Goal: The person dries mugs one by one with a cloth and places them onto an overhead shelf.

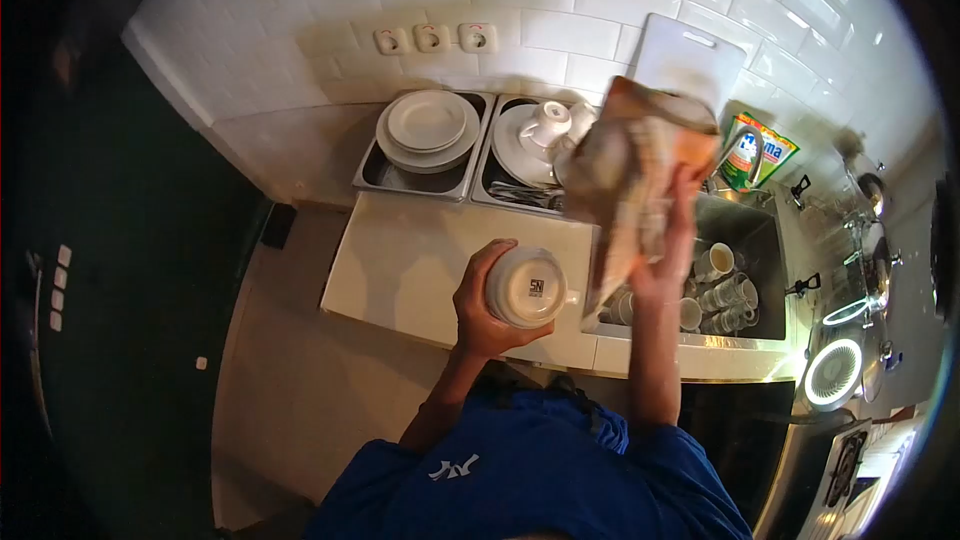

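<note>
My left hand (485, 305) is wrapped round a white cup (527, 285) over the counter. The cup's base faces me, with a dark printed mark on it, and its inside is hidden. Higher up and to the right, my right hand (668, 225) grips a light, patterned cloth (635, 165), which hangs down in folds. Cloth and hand are smeared by motion, and they cover part of the sink's left side. Between the cup and the cloth there is a gap.
Plates (427, 122) are stacked in a left metal tray (365, 170). The tray beside it holds a plate, an upturned cup (547, 124) and cutlery (525, 195). Several cups and glasses (728, 295) lie in the sink (765, 240). Behind stand a detergent pouch (752, 152) and cutting board (680, 55); a fan (833, 374) is at right.
</note>
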Demonstrator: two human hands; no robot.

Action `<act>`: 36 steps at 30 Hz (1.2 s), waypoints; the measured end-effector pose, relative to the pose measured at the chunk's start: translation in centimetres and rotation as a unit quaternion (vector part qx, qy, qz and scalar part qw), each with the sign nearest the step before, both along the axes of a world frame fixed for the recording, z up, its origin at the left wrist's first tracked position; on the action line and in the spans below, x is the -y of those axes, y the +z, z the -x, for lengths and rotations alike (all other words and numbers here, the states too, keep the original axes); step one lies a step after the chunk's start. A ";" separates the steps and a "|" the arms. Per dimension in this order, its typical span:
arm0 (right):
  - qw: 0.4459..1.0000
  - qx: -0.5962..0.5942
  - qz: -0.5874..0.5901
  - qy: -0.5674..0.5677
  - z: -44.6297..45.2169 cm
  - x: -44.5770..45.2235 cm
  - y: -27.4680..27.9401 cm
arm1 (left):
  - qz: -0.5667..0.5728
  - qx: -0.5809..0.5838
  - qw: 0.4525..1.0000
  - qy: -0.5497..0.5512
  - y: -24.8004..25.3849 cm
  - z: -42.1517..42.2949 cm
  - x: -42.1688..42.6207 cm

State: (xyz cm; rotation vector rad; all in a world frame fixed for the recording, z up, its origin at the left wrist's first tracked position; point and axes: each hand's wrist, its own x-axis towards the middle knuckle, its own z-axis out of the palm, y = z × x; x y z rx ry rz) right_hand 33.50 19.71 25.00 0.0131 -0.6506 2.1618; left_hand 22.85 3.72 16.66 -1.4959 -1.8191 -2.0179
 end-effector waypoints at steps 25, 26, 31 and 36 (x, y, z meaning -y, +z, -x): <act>0.952 0.104 0.154 0.243 -4.7 7.7 -11.9 | -0.039 -0.025 0.978 -0.204 0.7 -1.3 0.0; 0.952 0.098 0.154 0.247 -4.7 7.8 -12.2 | -0.031 -0.020 0.978 -0.206 0.6 -1.5 0.1; 0.926 0.043 0.219 0.305 -5.5 8.1 -11.0 | 0.006 0.013 0.974 -0.227 -0.1 -2.4 0.7; 0.929 0.333 -0.033 0.158 -6.8 7.2 -9.1 | 0.108 0.136 0.966 -0.190 0.6 -3.1 2.3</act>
